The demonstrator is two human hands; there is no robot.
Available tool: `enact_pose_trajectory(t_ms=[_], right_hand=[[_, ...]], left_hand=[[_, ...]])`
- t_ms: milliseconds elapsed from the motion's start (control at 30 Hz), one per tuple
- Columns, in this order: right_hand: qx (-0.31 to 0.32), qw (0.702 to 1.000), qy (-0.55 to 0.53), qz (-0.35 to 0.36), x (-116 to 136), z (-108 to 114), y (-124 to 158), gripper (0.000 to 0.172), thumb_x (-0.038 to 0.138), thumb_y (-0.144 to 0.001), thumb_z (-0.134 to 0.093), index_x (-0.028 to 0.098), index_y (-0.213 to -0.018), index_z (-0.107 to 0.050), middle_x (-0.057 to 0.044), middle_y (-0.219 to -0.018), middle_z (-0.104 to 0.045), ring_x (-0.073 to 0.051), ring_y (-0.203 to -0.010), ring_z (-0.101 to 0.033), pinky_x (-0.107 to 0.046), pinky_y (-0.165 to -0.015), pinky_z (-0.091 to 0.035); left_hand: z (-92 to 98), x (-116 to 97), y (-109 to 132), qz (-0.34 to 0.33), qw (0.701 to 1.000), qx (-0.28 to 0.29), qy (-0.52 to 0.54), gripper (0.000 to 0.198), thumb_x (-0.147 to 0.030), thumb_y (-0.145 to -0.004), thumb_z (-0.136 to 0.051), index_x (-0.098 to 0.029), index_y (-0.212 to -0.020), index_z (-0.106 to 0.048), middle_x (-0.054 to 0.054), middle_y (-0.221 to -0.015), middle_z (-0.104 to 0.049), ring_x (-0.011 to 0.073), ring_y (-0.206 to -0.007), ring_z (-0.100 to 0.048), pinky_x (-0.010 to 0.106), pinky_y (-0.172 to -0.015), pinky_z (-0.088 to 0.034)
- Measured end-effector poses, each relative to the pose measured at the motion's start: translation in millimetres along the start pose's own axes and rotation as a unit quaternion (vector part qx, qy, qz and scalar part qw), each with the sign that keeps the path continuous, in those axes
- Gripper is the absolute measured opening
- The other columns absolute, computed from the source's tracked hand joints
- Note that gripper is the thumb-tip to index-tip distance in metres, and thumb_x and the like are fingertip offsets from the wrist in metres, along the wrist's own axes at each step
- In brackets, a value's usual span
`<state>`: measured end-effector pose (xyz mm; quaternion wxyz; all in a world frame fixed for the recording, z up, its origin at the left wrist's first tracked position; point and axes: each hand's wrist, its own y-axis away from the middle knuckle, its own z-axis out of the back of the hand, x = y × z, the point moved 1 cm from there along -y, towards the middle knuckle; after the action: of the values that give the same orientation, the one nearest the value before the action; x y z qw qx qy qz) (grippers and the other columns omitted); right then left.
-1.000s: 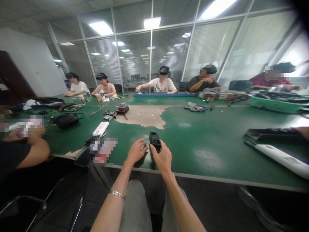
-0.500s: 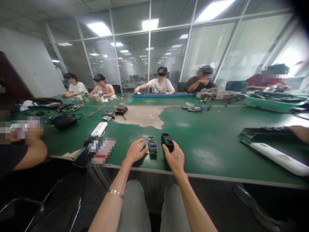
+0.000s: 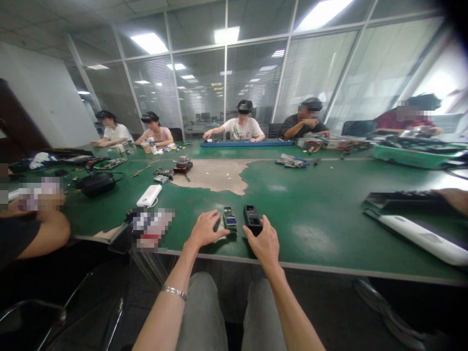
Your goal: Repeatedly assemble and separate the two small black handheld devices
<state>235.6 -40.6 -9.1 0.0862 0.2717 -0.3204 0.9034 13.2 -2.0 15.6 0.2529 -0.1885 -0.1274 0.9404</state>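
My left hand [image 3: 205, 229] lies on the green table [image 3: 314, 209] near its front edge, fingers spread and fingertips beside a small circuit board [image 3: 230, 219] with a blue part. Just right of the board is a black casing [image 3: 252, 216], flat on the table. My right hand [image 3: 263, 242] grips the casing's near end between thumb and forefinger.
A white power bank [image 3: 149, 196] and a black pouch [image 3: 97, 183] sit to the left, near a neighbour's arm [image 3: 40, 234]. A long white object [image 3: 420, 239] and a black tray [image 3: 405, 200] lie right. Several people sit along the far side. A worn brown patch [image 3: 219, 175] marks the mat.
The black casing has come off the circuit board: my right hand carried it to the right and lowered it flat beside the board. My left hand stayed by the board.
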Motion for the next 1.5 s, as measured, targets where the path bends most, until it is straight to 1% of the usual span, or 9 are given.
enact_pose_trajectory(t_ms=[67, 300, 533, 667, 767, 900, 1067, 1233, 1500], right_hand=[[0.002, 1.0, 0.001, 0.003, 0, 1, 0, 0.081, 0.055, -0.077, -0.056, 0.003, -0.136, -0.038, -0.02, -0.126, -0.055, -0.03, -0.114, -0.05, -0.039, -0.095, -0.039], [0.027, 1.0, 0.005, 0.011, 1, 4, 1, 0.062, 0.05, -0.081, -0.052, 0.01, -0.128, -0.048, -0.016, -0.113, -0.062, -0.029, -0.107, -0.053, -0.038, -0.089, -0.041], [0.034, 0.999, -0.015, 0.008, 6, 9, 3, 0.056, 0.049, -0.081, -0.052, 0.015, -0.126, -0.051, -0.013, -0.11, -0.064, -0.027, -0.101, -0.056, -0.038, -0.086, -0.042], [0.028, 0.998, -0.055, -0.018, 11, 14, 1, 0.056, 0.053, -0.081, -0.051, 0.018, -0.124, -0.053, -0.012, -0.111, -0.064, -0.026, -0.101, -0.058, -0.037, -0.086, -0.043], [0.026, 0.995, -0.094, -0.033, 22, 15, -1, 0.058, 0.056, -0.079, -0.052, 0.019, -0.124, -0.054, -0.011, -0.113, -0.064, -0.025, -0.102, -0.059, -0.036, -0.087, -0.044], [0.035, 0.991, -0.13, -0.005, 49, 13, -6, 0.057, 0.054, -0.079, -0.053, 0.019, -0.125, -0.053, -0.011, -0.111, -0.065, -0.024, -0.1, -0.061, -0.036, -0.087, -0.044], [0.026, 0.991, -0.13, 0.014, 75, 8, -11, 0.058, 0.053, -0.08, -0.053, 0.016, -0.125, -0.052, -0.014, -0.113, -0.064, -0.025, -0.102, -0.06, -0.037, -0.089, -0.044], [0.032, 0.992, -0.122, 0.032, 84, 6, -12, 0.057, 0.052, -0.081, -0.052, 0.015, -0.125, -0.051, -0.014, -0.111, -0.064, -0.025, -0.101, -0.06, -0.036, -0.088, -0.044], [0.078, 0.996, -0.038, 0.026, 90, 0, -3, 0.052, 0.048, -0.081, -0.052, 0.016, -0.122, -0.053, -0.013, -0.099, -0.067, -0.026, -0.091, -0.062, -0.033, -0.078, -0.043]], left_hand=[[0.3, -1, 0, 0.0, 1.0, 0.001, -0.006, 0.077, -0.072, -0.078, -0.048, -0.02, -0.135, -0.046, 0.012, -0.143, -0.043, 0.0283, -0.131, -0.039, 0.044, -0.109, -0.029], [0.4, -2, 1, 0.002, 1.0, -0.003, -0.018, 0.075, -0.072, -0.079, -0.045, -0.019, -0.132, -0.049, 0.012, -0.142, -0.045, 0.0278, -0.131, -0.04, 0.042, -0.109, -0.028], [-1.2, 1, 3, -0.004, 1.0, -0.015, -0.012, 0.075, -0.072, -0.079, -0.045, -0.018, -0.13, -0.051, 0.012, -0.14, -0.046, 0.0273, -0.13, -0.041, 0.041, -0.109, -0.029], [-2.1, 2, 4, -0.007, 1.0, -0.018, -0.007, 0.073, -0.071, -0.079, -0.046, -0.018, -0.129, -0.052, 0.012, -0.14, -0.047, 0.0274, -0.13, -0.041, 0.042, -0.108, -0.029], [-2.6, 3, 5, -0.009, 1.0, -0.021, -0.005, 0.069, -0.069, -0.079, -0.049, -0.021, -0.128, -0.053, 0.011, -0.139, -0.048, 0.0273, -0.129, -0.042, 0.042, -0.108, -0.03], [-2.0, 3, 6, -0.012, 1.0, -0.026, -0.003, 0.065, -0.067, -0.079, -0.053, -0.023, -0.127, -0.054, 0.01, -0.138, -0.048, 0.0277, -0.127, -0.044, 0.043, -0.107, -0.032], [0.5, 3, 7, -0.026, 0.999, -0.021, 0.002, 0.063, -0.067, -0.078, -0.053, -0.026, -0.126, -0.055, 0.008, -0.136, -0.05, 0.0279, -0.125, -0.044, 0.043, -0.106, -0.032], [1.1, 4, 8, -0.018, 1.0, -0.012, -0.006, 0.065, -0.068, -0.078, -0.052, -0.026, -0.129, -0.052, 0.008, -0.139, -0.047, 0.0285, -0.129, -0.041, 0.045, -0.109, -0.029], [2.3, 4, 9, -0.022, 1.0, -0.005, 0.008, 0.06, -0.062, -0.079, -0.054, -0.026, -0.126, -0.054, 0.008, -0.14, -0.047, 0.0286, -0.13, -0.039, 0.047, -0.11, -0.026]])
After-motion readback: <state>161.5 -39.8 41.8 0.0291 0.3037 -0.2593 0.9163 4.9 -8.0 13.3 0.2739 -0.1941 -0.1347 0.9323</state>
